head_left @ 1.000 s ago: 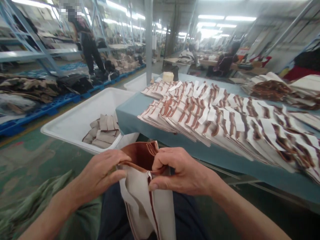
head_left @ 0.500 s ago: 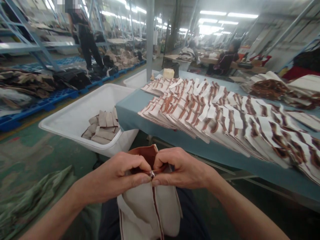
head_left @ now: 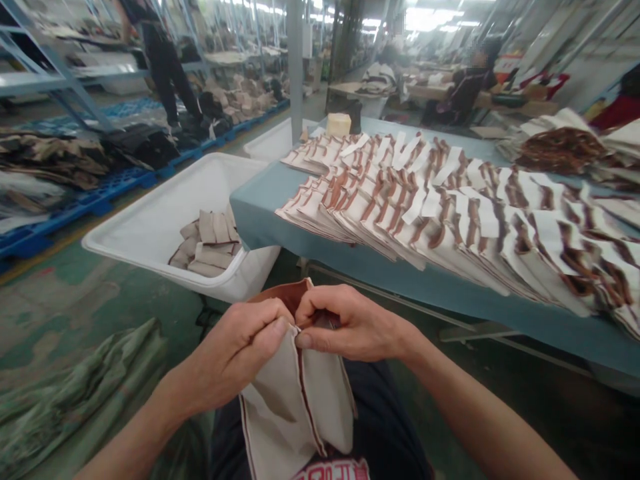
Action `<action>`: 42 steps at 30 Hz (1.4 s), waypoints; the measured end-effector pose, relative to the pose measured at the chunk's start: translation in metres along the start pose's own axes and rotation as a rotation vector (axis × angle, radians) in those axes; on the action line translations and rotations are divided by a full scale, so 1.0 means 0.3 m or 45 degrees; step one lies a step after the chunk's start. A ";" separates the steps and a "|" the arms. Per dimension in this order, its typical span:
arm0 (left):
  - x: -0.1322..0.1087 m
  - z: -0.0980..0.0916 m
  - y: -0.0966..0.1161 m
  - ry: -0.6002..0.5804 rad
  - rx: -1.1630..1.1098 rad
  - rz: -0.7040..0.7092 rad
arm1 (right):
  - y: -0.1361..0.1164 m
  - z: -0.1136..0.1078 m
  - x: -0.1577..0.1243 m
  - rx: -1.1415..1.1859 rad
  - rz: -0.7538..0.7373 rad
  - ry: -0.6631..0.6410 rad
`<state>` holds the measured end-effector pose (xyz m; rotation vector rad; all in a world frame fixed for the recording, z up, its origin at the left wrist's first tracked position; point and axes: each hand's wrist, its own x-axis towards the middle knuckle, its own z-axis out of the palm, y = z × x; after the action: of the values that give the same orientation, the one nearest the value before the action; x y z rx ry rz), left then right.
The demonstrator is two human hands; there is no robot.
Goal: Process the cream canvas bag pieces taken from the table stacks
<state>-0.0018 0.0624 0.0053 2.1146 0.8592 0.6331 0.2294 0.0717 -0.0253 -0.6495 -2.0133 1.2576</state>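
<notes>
Over my lap hangs a cream sewn piece (head_left: pixel 323 393) with a brown lining and a dark seam down its middle; its shape is like a boot shaft, open at the top. My left hand (head_left: pixel 240 353) is closed on its upper edge, thumb on the outside, left of the seam. Just right of the seam, my right hand (head_left: pixel 345 327) pinches the same edge between thumb and bent fingers. The fingertips of both hands nearly meet at the top of the seam. Whatever lies between them is too small to make out.
A blue-covered table (head_left: pixel 260 207) ahead bears rows of similar cream pieces (head_left: pixel 380 200) with white strips. At its left stands a white tub (head_left: pixel 135 247) holding folded greyish pieces (head_left: pixel 210 247). Green cloth (head_left: pixel 100 400) lies at lower left. People stand and sit farther back.
My left thumb has moved up and curled over the top edge. Both hands sit slightly higher and further left in view. Red lettering on dark cloth now shows below the piece.
</notes>
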 end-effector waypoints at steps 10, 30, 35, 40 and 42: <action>0.020 0.046 -0.010 0.126 -0.099 -0.079 | -0.013 0.021 -0.003 0.106 0.218 0.087; 0.029 0.061 0.045 0.234 0.122 -0.130 | -0.033 0.028 -0.022 -0.377 0.012 0.327; 0.019 0.043 0.032 0.147 -0.038 -0.160 | -0.036 0.045 -0.024 -0.221 0.190 0.334; 0.021 0.019 -0.006 -0.012 -0.290 -0.241 | -0.026 0.033 -0.029 0.031 0.188 0.191; 0.015 0.008 -0.015 -0.098 -0.339 -0.221 | -0.026 0.025 -0.032 0.080 0.131 0.122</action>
<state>0.0012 0.0669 0.0012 1.7928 0.8547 0.5392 0.2293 0.0574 -0.0232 -0.7769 -1.8752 1.3191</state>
